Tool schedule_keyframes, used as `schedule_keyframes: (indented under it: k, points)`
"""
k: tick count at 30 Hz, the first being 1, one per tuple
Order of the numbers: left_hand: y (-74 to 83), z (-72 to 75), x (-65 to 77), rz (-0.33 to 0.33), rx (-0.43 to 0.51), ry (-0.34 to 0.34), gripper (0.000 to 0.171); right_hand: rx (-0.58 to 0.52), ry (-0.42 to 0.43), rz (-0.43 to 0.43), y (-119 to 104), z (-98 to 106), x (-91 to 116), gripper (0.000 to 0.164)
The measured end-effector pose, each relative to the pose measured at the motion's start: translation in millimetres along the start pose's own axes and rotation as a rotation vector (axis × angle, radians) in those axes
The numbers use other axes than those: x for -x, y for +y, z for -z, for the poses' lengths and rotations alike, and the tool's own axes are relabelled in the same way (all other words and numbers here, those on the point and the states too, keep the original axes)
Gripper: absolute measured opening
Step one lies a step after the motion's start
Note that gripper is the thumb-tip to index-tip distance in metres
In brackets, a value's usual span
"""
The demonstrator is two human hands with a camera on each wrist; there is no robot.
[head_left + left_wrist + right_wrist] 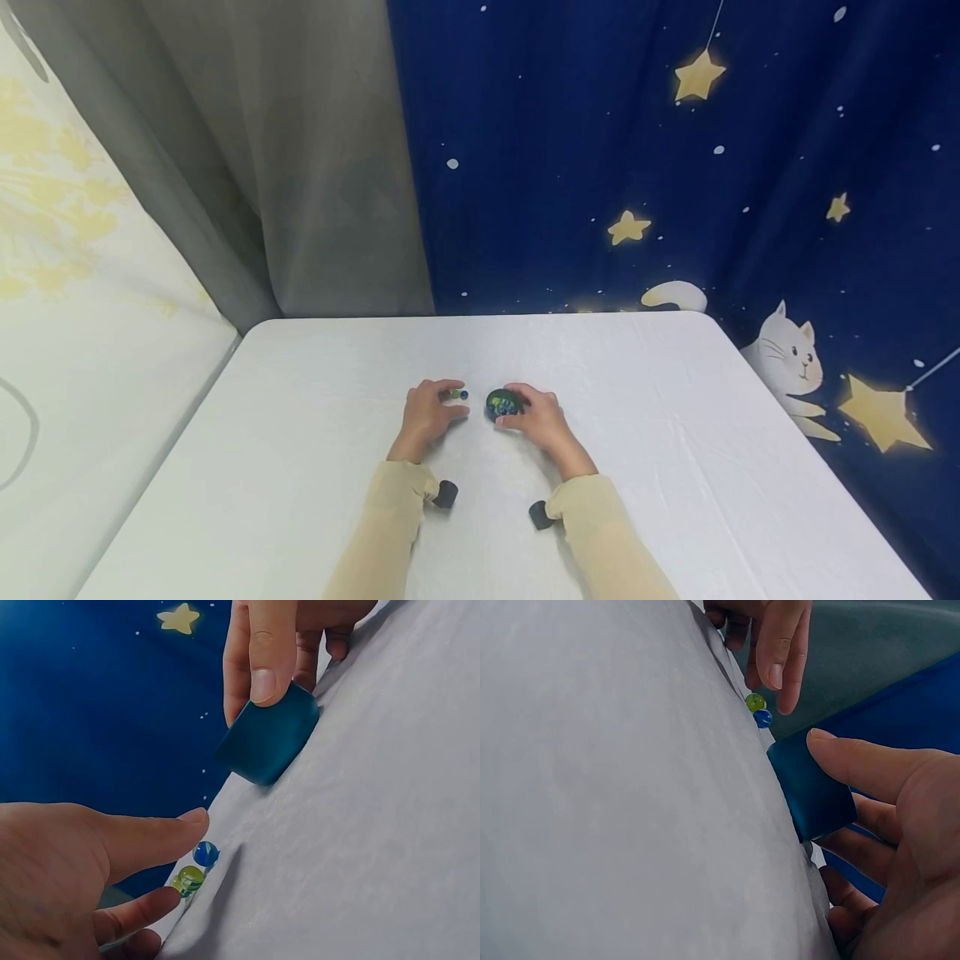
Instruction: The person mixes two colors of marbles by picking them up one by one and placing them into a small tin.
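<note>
In the head view a small dark teal bowl [502, 405] with green and blue marbles in it stands on the white table. My right hand [537, 414] grips its side, thumb on the near wall and fingers around the far one; the right wrist view shows the bowl's smooth outer wall [810, 787]. To the left, several loose glass marbles, among them a blue marble [205, 853] and a yellow-green marble [191, 877], lie on the cloth. Over them my left hand [431, 410] is spread, thumb and fingers apart, with nothing held between them.
A white cloth covers the table [300, 458], with rounded far corners. Behind it hang a grey curtain [337, 167] and a dark blue curtain [555, 167] with stars and a cat. Each sleeved wrist carries a black camera [446, 494].
</note>
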State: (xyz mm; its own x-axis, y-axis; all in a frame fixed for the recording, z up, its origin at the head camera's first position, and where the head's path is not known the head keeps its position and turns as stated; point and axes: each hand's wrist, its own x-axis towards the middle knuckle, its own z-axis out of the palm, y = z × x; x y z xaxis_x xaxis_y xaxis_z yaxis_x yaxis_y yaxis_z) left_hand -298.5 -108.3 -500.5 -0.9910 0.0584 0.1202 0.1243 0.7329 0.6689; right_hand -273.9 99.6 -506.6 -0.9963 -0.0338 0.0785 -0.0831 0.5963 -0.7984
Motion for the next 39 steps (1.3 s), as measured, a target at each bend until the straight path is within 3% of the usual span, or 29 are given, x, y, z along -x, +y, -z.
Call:
schedule_keyframes:
  k: [14,23,30,39]
  points:
    - [-0.3,-3.9,0.5,0.047,-0.007,-0.017,0.043,-0.001,-0.004,0.000,-0.5,0.9,-0.4,0.057]
    - [-3.1,-5.9,-0.3,0.054,-0.058,0.099,0.037,-0.001,0.001,0.008,-0.4,1.0,0.1,0.057]
    - [-0.9,-2.2,1.9,0.065,-0.030,0.141,0.030,-0.002,0.000,0.004,-0.3,0.9,-0.6,0.057]
    - [-8.7,-2.6,-6.4,0.050,-0.001,0.183,0.016,-0.006,0.004,-0.014,-3.4,-1.7,-6.0,0.057]
